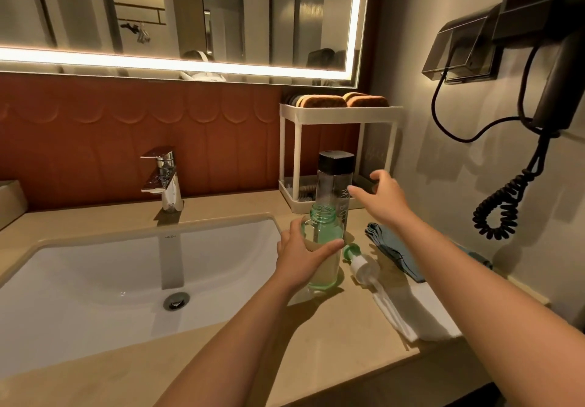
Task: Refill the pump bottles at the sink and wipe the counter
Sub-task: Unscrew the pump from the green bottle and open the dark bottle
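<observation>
Left hand grips the uncapped green bottle, upright on the surface beside the sink. Right hand, fingers spread, reaches toward the tall dark bottle, arm extended.

Tabletop: beige, stone look, smooth, low sheen. Basin: white, glossy glazed finish. Tap: polished chrome metal, mirror-bright. Open bottle: translucent green, smooth and shiny; glass or plastic cannot be told. Tall bottle: clear glossy body, matt black cap. Rack: white matt plastic. Folded white cloth: soft woven textile; blue cloth likewise. Wall panel: terracotta, matt, embossed scallops.
</observation>
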Demonstrator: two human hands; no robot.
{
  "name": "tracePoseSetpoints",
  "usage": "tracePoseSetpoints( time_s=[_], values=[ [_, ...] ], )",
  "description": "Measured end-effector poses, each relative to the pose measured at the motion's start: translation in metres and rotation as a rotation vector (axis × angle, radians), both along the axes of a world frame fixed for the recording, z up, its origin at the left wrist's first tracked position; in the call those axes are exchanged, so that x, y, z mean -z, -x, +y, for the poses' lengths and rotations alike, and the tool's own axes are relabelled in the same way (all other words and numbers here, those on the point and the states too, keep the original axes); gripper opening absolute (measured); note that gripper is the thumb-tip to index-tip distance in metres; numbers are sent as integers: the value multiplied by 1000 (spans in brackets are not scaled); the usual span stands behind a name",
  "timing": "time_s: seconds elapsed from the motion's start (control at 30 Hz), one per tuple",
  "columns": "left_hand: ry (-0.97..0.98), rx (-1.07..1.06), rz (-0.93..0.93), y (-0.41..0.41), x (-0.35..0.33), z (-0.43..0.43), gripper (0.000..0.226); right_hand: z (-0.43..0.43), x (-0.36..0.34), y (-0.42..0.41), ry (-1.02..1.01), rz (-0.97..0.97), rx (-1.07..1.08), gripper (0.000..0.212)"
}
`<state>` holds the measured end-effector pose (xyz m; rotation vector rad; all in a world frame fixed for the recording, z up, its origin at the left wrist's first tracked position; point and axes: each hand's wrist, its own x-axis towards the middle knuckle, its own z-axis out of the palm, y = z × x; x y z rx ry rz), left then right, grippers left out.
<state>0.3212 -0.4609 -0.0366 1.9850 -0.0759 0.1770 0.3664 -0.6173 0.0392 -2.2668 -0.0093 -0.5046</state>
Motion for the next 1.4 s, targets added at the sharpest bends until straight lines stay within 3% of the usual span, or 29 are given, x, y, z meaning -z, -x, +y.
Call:
tracePoseSetpoints(
  time_s=[0.3, 0.43, 0.73, 1.0, 1.1, 1.2, 1.3, 1.4],
  values=[
    [47, 86, 34, -29, -4, -4, 87, 30, -45, -42, 122, 51, -78, 91],
    [56, 119, 60, -39, -9, -2, 89, 41, -48, -52, 284, 69, -34, 86],
    [276, 49, -23, -68, -42, 10, 53, 50, -48, -70, 355, 23, -79, 77],
    [254, 123, -48, -108, -58, 6, 58, 52, -48, -82, 305, -8, -126, 73],
    [207, 148, -68, -126, -59, 3, 63, 56, -55, -89, 328, 77, -159, 73],
    [146, 166, -99, -142, -57, 5, 69, 60, -69, -93, 492, 198, -144, 74],
    [103, 170, -114, -155, -51, 8, 69, 61, -81, -95, 801, 157, -50, 73],
    [110, 176, -156, -154, -51, 12, 62, 59, -84, -104, 836, 104, -105, 73]
  ],
)
